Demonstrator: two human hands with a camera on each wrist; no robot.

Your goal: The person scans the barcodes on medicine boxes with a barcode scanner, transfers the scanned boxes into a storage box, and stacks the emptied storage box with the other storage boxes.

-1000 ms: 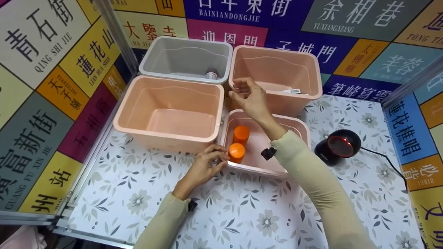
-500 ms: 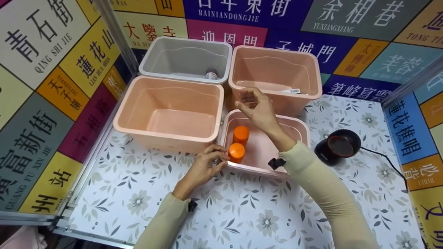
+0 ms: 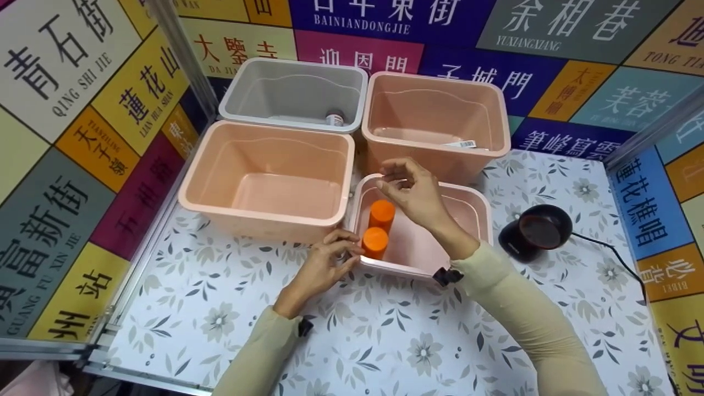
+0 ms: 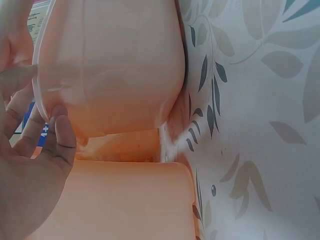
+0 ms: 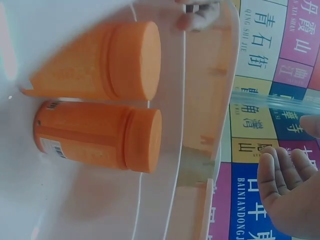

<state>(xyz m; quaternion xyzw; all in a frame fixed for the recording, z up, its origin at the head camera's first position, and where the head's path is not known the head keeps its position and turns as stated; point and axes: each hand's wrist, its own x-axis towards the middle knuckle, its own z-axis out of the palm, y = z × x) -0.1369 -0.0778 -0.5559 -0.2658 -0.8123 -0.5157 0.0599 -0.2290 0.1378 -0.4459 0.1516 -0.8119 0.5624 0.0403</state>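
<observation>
Two orange screw-top bottles stand side by side in the small pink bin; in the right wrist view a barcode label shows on one bottle. My left hand holds the bin's near left corner. Fingertips reach over its rim in the right wrist view, while others lie against the outer wall in the left wrist view. Above the bin's far side, my right hand hovers with loosely bent fingers and nothing in it.
A larger peach bin stands left, a grey bin with a small white container behind it. The back right peach bin contains a white barcoded item. A corded black scanner stands right.
My right hand has drawn back from the peach bin's near left corner toward me, now over the small bin. The left hand has kept its place. The scanner's red light has gone out.
</observation>
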